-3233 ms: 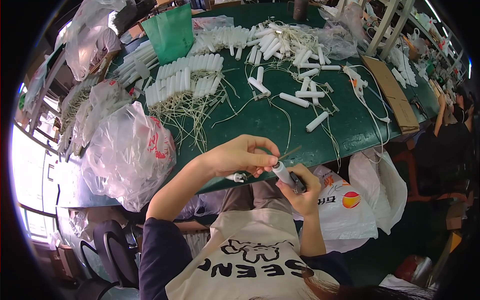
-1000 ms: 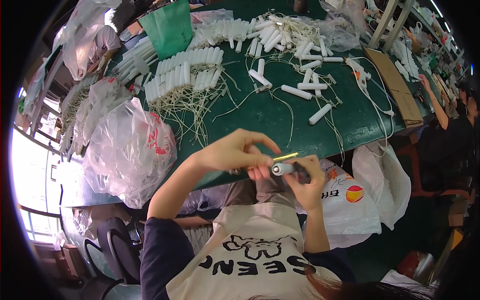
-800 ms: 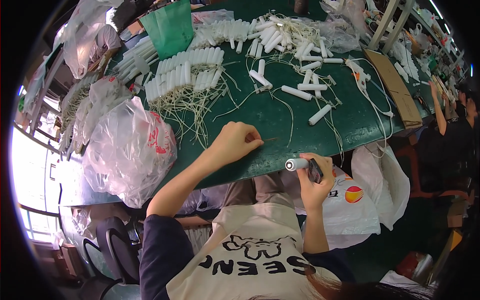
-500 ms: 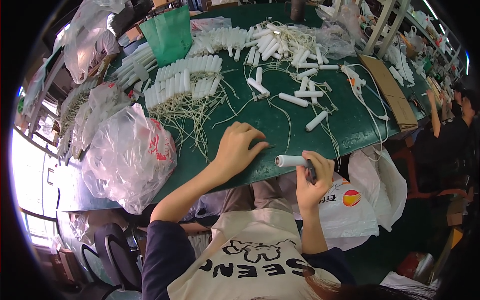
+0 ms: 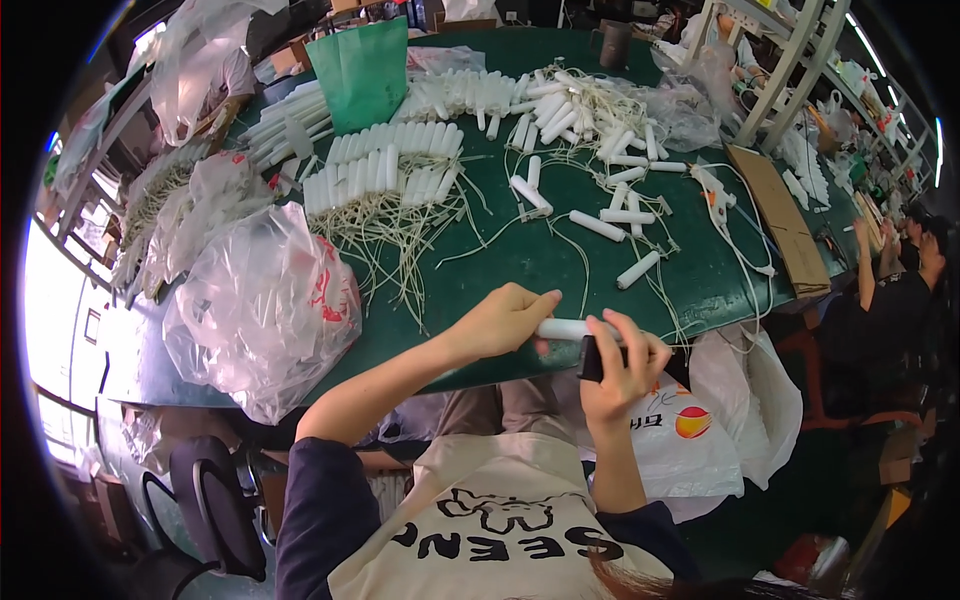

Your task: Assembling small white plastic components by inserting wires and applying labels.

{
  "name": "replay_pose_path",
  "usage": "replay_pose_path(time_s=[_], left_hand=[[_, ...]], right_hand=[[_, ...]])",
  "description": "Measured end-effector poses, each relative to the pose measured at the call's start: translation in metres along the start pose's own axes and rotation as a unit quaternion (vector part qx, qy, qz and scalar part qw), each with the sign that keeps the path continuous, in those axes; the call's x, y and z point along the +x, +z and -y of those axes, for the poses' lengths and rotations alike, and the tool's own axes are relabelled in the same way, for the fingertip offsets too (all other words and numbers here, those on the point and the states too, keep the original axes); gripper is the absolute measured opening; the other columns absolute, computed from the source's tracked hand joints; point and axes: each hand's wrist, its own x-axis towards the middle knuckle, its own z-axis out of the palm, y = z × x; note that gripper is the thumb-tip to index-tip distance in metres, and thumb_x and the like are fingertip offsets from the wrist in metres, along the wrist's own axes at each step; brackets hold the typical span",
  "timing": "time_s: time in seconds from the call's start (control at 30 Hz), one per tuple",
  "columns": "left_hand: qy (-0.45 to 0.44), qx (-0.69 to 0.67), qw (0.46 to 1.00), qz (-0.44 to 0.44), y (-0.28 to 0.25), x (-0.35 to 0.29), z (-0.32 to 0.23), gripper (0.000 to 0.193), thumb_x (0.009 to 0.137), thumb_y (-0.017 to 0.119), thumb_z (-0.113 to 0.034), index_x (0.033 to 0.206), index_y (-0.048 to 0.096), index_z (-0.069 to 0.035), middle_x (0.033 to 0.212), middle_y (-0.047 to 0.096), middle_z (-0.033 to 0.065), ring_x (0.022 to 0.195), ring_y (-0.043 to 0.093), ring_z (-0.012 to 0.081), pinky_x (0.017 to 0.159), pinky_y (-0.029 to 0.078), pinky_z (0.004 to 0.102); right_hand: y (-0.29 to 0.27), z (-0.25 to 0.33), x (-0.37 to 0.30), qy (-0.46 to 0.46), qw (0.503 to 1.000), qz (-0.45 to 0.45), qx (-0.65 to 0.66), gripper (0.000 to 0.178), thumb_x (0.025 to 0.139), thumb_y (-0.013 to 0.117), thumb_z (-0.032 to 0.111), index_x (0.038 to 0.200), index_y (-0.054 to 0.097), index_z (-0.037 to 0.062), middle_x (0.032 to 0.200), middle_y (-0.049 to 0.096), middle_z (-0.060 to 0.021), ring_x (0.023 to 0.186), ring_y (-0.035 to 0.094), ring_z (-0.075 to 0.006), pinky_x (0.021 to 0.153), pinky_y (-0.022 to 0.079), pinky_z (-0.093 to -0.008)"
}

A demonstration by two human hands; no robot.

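A white tube (image 5: 566, 329) is held sideways over the table's near edge, its right part in my right hand (image 5: 628, 366). My right fingers are closed round it, and a black block-like piece (image 5: 592, 359) sits in the same grip, below the tube. At the tube's left end is my left hand (image 5: 508, 318), its fingers curled in and touching that end. Whatever those fingers may pinch is hidden. Beyond my hands lie loose white tubes (image 5: 637, 270) with thin pale wires.
Rows of white tubes (image 5: 385, 172) with trailing wires cover the green table's (image 5: 500, 260) left part. A bulging clear plastic bag (image 5: 262, 310) stands near left, a green bag (image 5: 360, 78) behind. A glue gun (image 5: 715, 198) and cardboard (image 5: 778, 220) lie right. Another person (image 5: 885, 280) sits far right.
My left hand has moved down and right from the table to the tube's left end. The tube has turned, hiding its open end. The view has shifted slightly.
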Motion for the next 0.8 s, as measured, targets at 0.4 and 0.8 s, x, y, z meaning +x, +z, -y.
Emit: replay_pose_path(time_s=[0.4,0.8], left_hand=[[-0.129,-0.103,0.986,0.004,-0.004,0.005,-0.004,0.054,0.095,0.035,-0.048,0.087,0.062,-0.001,0.063,0.054,0.0012,0.049,0.045,0.0083,0.045,0.038,0.0224],[0.043,-0.128,0.990,0.041,-0.007,0.003,0.013,0.044,0.094,0.044,-0.046,0.098,0.057,-0.004,0.075,0.055,-0.0008,0.057,0.040,0.0024,0.048,0.030,0.0195]], right_hand=[[0.004,0.001,0.005,-0.018,1.000,-0.004,-0.010,0.022,0.072,0.066,0.008,0.092,0.069,0.0152,0.102,0.062,0.0005,0.085,0.045,-0.0219,0.071,0.040,-0.0294],[-0.007,-0.002,0.010,0.032,0.997,-0.033,-0.059,0.036,0.067,0.070,-0.001,0.102,0.064,0.0068,0.097,0.066,-0.0035,0.080,0.052,-0.0220,0.071,0.043,-0.0315]])
